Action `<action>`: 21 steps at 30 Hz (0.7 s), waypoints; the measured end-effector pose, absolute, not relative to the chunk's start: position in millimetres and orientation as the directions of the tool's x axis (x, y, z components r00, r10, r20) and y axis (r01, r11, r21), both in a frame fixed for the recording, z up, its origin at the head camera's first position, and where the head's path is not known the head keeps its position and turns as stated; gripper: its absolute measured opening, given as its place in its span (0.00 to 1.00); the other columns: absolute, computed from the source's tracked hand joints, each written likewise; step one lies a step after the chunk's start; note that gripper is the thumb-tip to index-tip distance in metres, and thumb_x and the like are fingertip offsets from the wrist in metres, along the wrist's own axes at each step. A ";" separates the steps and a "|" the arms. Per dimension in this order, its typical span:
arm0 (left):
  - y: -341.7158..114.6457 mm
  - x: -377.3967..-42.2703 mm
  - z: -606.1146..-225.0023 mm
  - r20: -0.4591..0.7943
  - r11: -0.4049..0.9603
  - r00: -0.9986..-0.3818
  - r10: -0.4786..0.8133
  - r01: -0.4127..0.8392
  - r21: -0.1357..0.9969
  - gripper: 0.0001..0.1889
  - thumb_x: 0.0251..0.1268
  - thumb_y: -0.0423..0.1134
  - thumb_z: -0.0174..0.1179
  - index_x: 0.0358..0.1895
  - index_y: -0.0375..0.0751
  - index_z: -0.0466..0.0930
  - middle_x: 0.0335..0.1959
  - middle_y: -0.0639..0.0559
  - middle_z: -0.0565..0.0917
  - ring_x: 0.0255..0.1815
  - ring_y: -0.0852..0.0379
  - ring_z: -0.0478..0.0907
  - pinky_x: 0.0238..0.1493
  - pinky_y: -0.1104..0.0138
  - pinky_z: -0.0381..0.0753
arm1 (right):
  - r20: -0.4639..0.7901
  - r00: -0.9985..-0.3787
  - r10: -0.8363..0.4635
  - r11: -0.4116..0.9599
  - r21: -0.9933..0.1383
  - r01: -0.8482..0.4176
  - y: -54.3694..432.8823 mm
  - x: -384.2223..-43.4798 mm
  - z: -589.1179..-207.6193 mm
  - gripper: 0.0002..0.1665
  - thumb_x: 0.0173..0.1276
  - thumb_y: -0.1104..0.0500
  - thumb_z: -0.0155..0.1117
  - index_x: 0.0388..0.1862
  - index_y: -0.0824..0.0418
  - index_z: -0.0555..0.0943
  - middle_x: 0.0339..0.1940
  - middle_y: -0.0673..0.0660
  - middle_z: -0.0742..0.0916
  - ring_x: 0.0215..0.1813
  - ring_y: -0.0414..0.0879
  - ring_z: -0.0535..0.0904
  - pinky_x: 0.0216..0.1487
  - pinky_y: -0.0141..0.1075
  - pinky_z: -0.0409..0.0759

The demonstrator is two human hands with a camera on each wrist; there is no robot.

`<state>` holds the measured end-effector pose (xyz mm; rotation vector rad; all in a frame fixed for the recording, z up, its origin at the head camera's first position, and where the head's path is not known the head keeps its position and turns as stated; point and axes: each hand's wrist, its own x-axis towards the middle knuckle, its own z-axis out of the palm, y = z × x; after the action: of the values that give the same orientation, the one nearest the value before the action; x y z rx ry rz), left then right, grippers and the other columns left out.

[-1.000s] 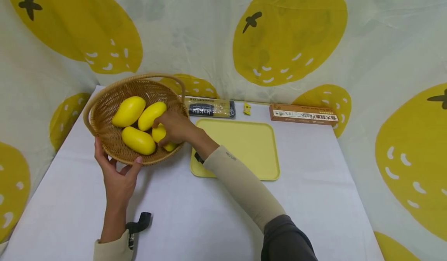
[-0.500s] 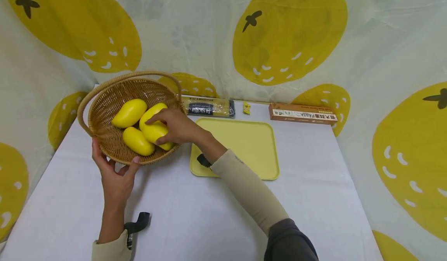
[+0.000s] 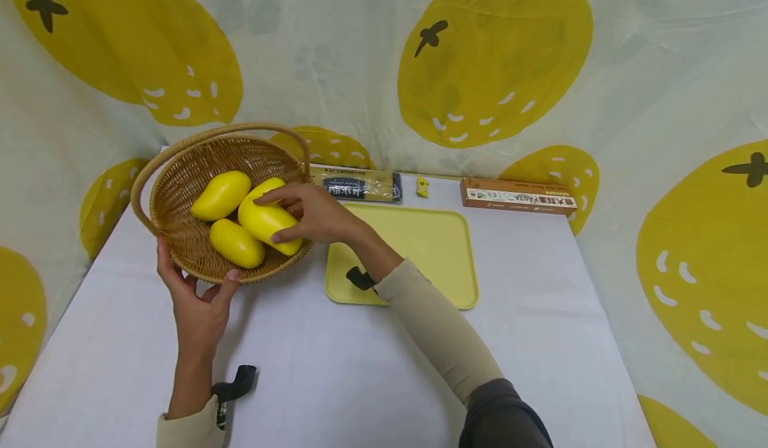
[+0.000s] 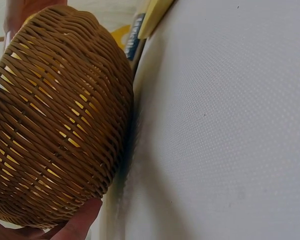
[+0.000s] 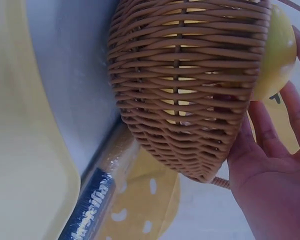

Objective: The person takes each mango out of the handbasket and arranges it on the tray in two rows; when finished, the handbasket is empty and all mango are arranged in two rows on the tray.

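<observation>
A wicker basket (image 3: 174,211) with an arched handle stands tilted at the table's left, its mouth toward me. My left hand (image 3: 201,315) holds its near rim, thumb at the front; the left wrist view shows the basket's woven underside (image 4: 60,115) above that thumb. Inside, my right hand (image 3: 321,215) holds a yellow mango (image 3: 270,227) between thumb and fingers. This mango partly covers another mango (image 3: 270,185) behind it. Two more lie to its left, an upper mango (image 3: 221,196) and a lower mango (image 3: 237,243). The right wrist view shows the held mango (image 5: 280,55) past the rim.
Right of the basket lies a yellow tray (image 3: 420,255), partly under my right forearm. Along the back are a spaghetti packet (image 3: 360,185), a small yellow wrapped piece (image 3: 423,186) and a brown pasta box (image 3: 519,195). A fruit-print cloth hangs behind the table.
My right hand has gripped the mango at the basket's right side and raised it slightly, over the mango behind. The basket and my left hand have shifted slightly left.
</observation>
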<state>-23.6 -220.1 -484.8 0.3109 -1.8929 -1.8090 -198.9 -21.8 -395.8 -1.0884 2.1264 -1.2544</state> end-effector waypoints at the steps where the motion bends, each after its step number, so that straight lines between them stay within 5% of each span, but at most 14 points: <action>1: -220.3 -23.5 -484.8 0.197 0.097 -0.849 -0.491 0.172 0.980 0.62 0.61 0.24 0.70 0.88 0.64 0.37 0.87 0.54 0.46 0.82 0.32 0.58 0.55 0.77 0.82 | 0.022 -0.597 -0.802 0.273 -0.875 -0.400 -20.7 -198.9 -395.4 0.37 0.63 0.57 0.83 0.71 0.50 0.82 0.72 0.49 0.83 0.66 0.45 0.82 0.66 0.36 0.82; 11: -221.7 -24.1 -486.6 0.195 0.122 -0.848 -0.493 0.155 0.980 0.62 0.61 0.24 0.70 0.88 0.65 0.37 0.87 0.56 0.47 0.81 0.32 0.59 0.55 0.77 0.81 | 0.098 -0.604 -0.791 0.135 -0.935 -0.328 0.5 -204.1 -390.7 0.37 0.62 0.59 0.83 0.71 0.53 0.82 0.72 0.51 0.83 0.65 0.45 0.83 0.65 0.38 0.83; 21: -222.0 -24.4 -485.6 0.202 0.138 -0.848 -0.490 0.154 0.978 0.62 0.61 0.25 0.70 0.88 0.64 0.37 0.87 0.55 0.48 0.81 0.32 0.60 0.56 0.76 0.81 | 0.119 -0.578 -0.808 0.023 -0.972 -0.232 31.6 -212.4 -392.7 0.38 0.63 0.65 0.81 0.73 0.58 0.80 0.72 0.54 0.84 0.68 0.50 0.82 0.68 0.53 0.82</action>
<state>-24.4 -222.0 -485.6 0.3218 -1.9395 -1.7588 -212.4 31.6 -392.7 -1.0560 1.8304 -1.5858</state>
